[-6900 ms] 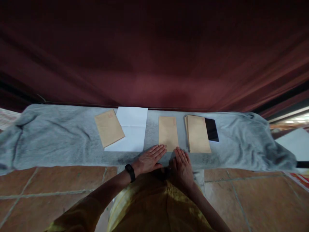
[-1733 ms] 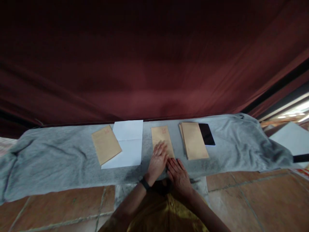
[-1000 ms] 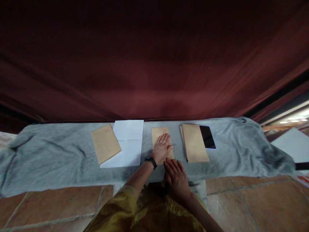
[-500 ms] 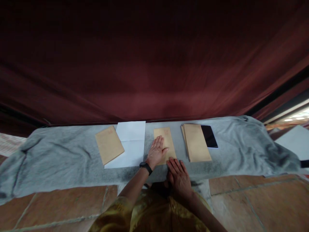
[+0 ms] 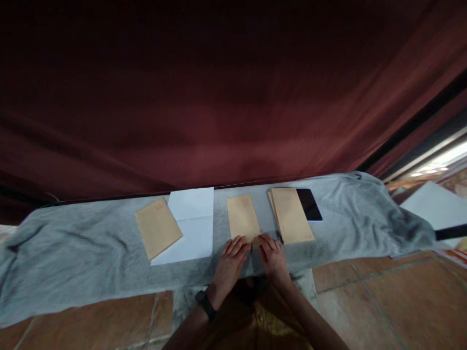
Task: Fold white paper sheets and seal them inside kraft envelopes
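Observation:
A single tan envelope [image 5: 242, 217] lies upright on the grey cloth [image 5: 87, 253] in front of me. My left hand [image 5: 230, 262], with a black band on its wrist, rests flat and open at the envelope's near edge, fingertips touching it. My right hand [image 5: 273, 256] lies beside it, fingers out, tips at the envelope's near right corner. A stack of tan envelopes [image 5: 291, 215] sits just to the right. Another tan envelope [image 5: 157, 233] lies at the left, overlapping a white sheet of paper [image 5: 189, 224].
A black phone [image 5: 309, 204] lies partly under the stack's right side. A dark red curtain [image 5: 219, 97] hangs behind the cloth. Orange floor tiles [image 5: 383, 301] stretch on both sides of me. A white sheet [image 5: 430, 204] lies at the far right.
My left hand slid back from the middle of the single envelope to its near edge. My right hand moved up a little to that edge. The view shifted slightly.

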Available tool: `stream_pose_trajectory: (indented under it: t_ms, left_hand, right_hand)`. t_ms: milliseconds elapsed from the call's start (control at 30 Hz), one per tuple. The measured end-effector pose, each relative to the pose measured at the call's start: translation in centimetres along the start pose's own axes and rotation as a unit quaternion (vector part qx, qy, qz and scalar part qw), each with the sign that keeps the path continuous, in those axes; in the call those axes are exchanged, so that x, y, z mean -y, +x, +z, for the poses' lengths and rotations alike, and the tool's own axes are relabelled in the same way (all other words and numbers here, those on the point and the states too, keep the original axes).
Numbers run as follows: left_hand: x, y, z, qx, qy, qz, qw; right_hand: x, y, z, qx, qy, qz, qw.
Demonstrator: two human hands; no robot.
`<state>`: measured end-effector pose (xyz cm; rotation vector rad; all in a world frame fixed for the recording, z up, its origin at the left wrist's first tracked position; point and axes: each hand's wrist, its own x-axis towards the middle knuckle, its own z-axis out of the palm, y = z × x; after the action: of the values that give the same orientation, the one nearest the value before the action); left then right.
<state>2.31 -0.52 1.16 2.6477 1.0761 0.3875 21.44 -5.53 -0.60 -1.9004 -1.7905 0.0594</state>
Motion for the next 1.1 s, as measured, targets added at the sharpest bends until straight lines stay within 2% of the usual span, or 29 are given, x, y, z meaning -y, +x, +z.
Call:
stream_pose_trajectory:
  t_ms: [167,333,500,700,933,1100]
  left_hand:
    - [0.7,0.6,0.3,-0.034,0.012,0.008,0.999]
    - [0.9,0.5,1.1,-0.080,-0.026,0.000,0.996]
    - [1.0,0.7,1.3,-0.118,-0.072,-0.015,0.990]
    - [0.9,0.8,1.1,-0.130,-0.093,-0.024,0.987]
    - [0.8,0.8,0.8,-0.144,-0.119,-0.021,0.982]
    - [0.9,0.8,0.9,-0.135,-0.090,-0.019,0.987]
  right_hand:
    - [0.4,1.7,0.5,0.007,-0.059,0.074,0.995]
    - [0.5,2.1,0.7,0.035,-0.034,0.093,0.995]
    - [0.3,2.3,0.0,0.037,-0.017,0.123,0.992]
    - [0.5,3.3,-1.2,0.098,0.003,0.183,0.978]
    - [0.6,3.6,-2.1,0.128,0.039,0.211,0.968]
    - [0.8,3.5,-2.4,0.149,0.062,0.247,0.955]
